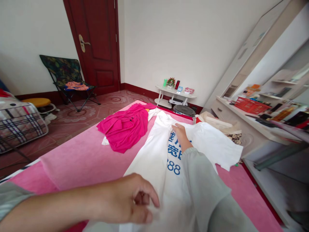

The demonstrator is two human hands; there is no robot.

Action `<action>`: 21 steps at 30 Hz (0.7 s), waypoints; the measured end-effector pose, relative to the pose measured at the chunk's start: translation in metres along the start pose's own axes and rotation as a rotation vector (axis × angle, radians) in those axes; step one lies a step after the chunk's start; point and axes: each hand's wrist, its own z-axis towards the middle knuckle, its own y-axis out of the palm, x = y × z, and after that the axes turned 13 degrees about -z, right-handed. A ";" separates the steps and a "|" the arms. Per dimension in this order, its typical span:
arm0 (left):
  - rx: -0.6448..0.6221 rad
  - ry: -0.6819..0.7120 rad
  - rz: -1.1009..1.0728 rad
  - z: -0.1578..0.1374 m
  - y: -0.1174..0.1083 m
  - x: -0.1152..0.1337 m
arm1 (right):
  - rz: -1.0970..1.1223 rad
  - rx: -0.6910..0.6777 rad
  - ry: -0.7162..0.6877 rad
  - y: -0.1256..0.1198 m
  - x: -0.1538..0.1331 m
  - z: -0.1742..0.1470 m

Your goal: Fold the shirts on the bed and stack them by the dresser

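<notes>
A white T-shirt (149, 154) with blue printed characters and numbers lies lengthwise on the pink bed cover (79, 161). Its left side is folded over the front and partly covers the print; the right sleeve spreads out flat. Near the collar end, my right hand (180, 133) is closed on the shirt's fabric along the fold. Close to the camera, my left hand (135, 199) has curled fingers, with thumb and index finger closing on the cloth at the lower end, slightly blurred. A bright pink shirt (127, 125) lies crumpled to the left of the T-shirt.
Beige clothing (219, 124) lies past the right sleeve. On the right stands a dresser (241, 112) with a red basket (252, 105). A small white table (176, 90) stands beyond the bed. A folding chair (70, 75) and a checked bag (24, 122) are at left.
</notes>
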 end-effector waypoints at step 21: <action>0.697 0.342 0.966 0.196 -0.080 -0.049 | -0.008 0.184 0.239 0.007 0.016 -0.006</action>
